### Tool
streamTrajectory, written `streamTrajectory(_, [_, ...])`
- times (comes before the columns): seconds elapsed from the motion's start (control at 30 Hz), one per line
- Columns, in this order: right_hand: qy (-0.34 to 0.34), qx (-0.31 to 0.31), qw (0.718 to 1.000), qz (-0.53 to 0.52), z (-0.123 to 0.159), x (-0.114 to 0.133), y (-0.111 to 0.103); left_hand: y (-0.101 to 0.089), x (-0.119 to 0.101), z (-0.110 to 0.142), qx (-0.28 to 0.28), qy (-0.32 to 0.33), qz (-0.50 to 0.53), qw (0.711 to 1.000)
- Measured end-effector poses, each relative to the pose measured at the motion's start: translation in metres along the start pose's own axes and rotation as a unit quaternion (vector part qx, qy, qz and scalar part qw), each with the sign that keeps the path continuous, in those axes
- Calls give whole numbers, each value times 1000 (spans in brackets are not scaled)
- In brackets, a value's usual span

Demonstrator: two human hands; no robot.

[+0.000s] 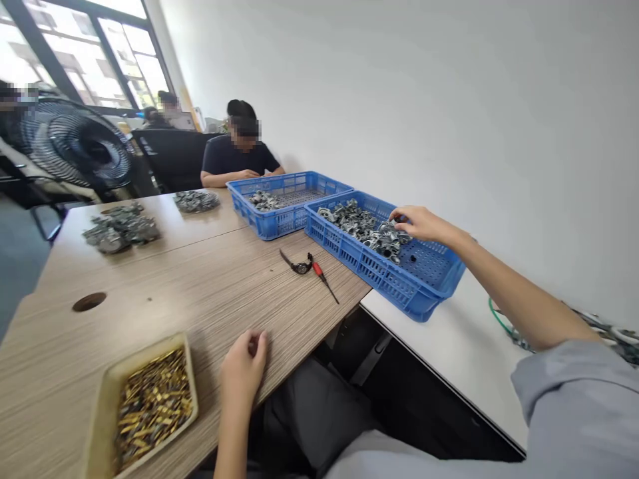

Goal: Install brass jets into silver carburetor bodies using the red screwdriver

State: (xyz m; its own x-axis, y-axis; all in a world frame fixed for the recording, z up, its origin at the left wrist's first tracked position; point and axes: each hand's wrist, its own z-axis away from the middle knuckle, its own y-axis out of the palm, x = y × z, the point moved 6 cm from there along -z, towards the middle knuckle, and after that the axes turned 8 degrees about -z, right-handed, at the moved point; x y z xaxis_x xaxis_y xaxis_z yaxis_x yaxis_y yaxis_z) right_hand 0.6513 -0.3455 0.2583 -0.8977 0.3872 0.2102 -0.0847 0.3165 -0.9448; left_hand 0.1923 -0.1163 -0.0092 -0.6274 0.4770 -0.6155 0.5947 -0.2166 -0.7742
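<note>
My right hand point(418, 223) reaches into the nearer blue plastic basket point(379, 276). Its fingers are bent together at the pile of small grey metal castings point(367, 229), apparently pinching one; the fingertips are partly hidden. My left hand point(243, 366) rests near the table's front edge with its fingers curled in and nothing visible in them. To its left stands a cream plastic tub point(192, 379) full of small brass-coloured metal pieces point(157, 399). A screwdriver with a red handle point(318, 269) and a black wristwatch point(301, 267) lie between the left hand and the baskets.
A second blue basket point(267, 227) with fewer castings adjoins the first. Bagged metal parts point(122, 228) and another bag point(196, 200) lie farther back on the wooden table point(224, 279). A person point(242, 150) sits across it. A fan point(80, 143) stands at left, a white surface point(464, 346) at right.
</note>
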Motion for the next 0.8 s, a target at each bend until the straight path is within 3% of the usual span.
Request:
streamTrajectory(0.07, [-64,-12,997,-46,-2,49,12,-3,-4,4,-15,13,22,1000])
streamTrajectory(0.13, [-120,3,989,-90,-4,96,39,-5,-8,9,-25,16,48,998])
streamTrajectory(0.33, [-217,104,940,-241,-17,219,169,-18,-11,18,-101,32,166,981])
streamTrajectory(0.43, [-221,153,908,-322,-18,268,232,-23,-9,21,-162,45,180,969])
streamTrajectory(0.57, [-195,173,875,-408,-14,305,285,-32,-12,31,-247,27,164,955])
streamTrajectory(0.67, [-146,167,848,-482,-8,308,312,-66,-36,56,-308,52,195,930])
streamTrajectory(0.73, [-114,150,833,-521,-4,301,327,-111,-67,87,-338,106,241,903])
streamTrajectory(0.8, [-97,135,826,-539,1,291,339,-168,-104,127,-346,165,308,871])
